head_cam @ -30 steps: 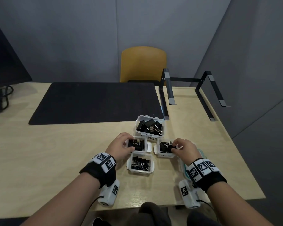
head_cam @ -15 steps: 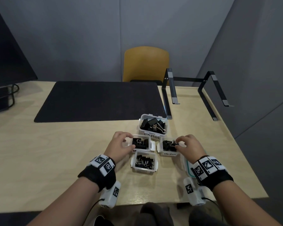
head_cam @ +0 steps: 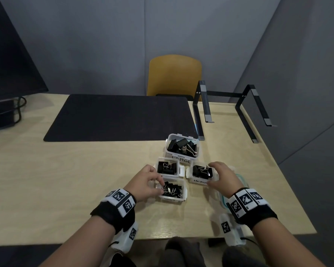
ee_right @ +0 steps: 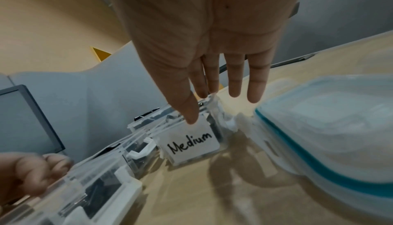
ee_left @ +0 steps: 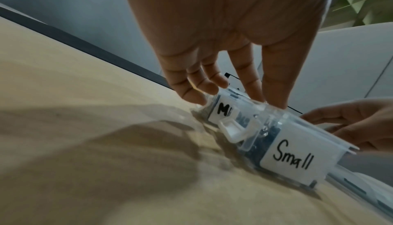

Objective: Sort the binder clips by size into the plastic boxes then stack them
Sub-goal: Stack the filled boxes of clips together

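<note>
Four clear plastic boxes of black binder clips sit close together on the table. The Large box [head_cam: 181, 160] is farthest. Nearer it are a second medium box [head_cam: 178, 170] [ee_left: 221, 110] on the left and the Medium box [head_cam: 199, 181] [ee_right: 191, 142] on the right. The Small box [head_cam: 183, 197] [ee_left: 293, 159] is nearest. My left hand [head_cam: 160, 188] [ee_left: 263, 99] pinches the Small box's left rim, fingers curled over the clips. My right hand [head_cam: 210, 174] [ee_right: 197, 107] arches over the Medium box's right end with straight fingers, thumb tip touching its front wall.
Clear lids with a teal seal [head_cam: 237, 180] [ee_right: 319, 127] lie under my right wrist. A black mat [head_cam: 120, 116] covers the far table; a black metal stand [head_cam: 229, 112] is at the far right. A yellow chair [head_cam: 174, 74] and a monitor [head_cam: 8, 64] stand beyond.
My left hand has come back from the left medium box to the Small box's left rim. My right hand stays at the Medium box, its fingers now spread straighter.
</note>
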